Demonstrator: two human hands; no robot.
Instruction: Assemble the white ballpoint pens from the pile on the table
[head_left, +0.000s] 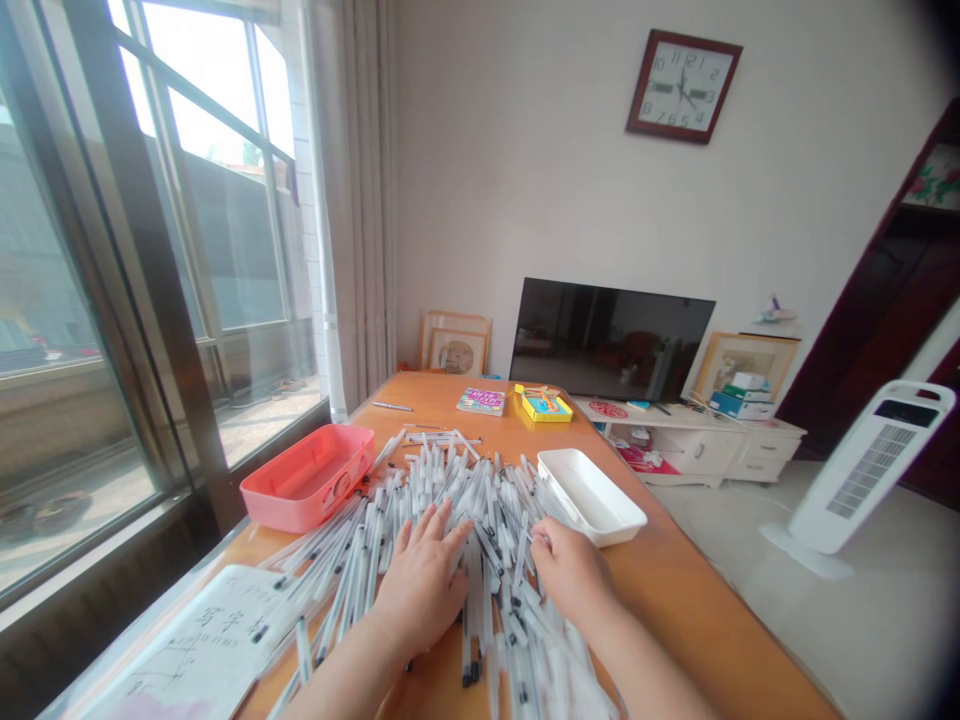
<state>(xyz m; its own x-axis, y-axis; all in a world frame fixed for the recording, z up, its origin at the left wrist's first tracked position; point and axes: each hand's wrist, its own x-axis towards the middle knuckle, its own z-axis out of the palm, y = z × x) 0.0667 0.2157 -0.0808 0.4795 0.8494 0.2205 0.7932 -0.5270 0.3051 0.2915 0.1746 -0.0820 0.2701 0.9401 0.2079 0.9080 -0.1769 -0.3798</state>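
Note:
A wide heap of clear-barrelled pens (431,480), many with black ends, spreads over the wooden table. My left hand (426,575) lies over the middle of the heap, palm down, its fingers stretched and apart. To its right, my right hand (566,562) is closed at the heap's edge, thumb and fingers curled together. Whatever it may pinch is hidden or too small to name. An open pink plastic basket (259,508) stands left of the pens. Close beyond my right hand is a shallow white tray (630,522).
A sheet with handwritten characters (202,640) lies at the near left. Farther along the table (690,620) are a silver pen (393,407), a purple book (480,402) and a yellow box (551,415). The window is left; a white tower fan (862,480) stands right.

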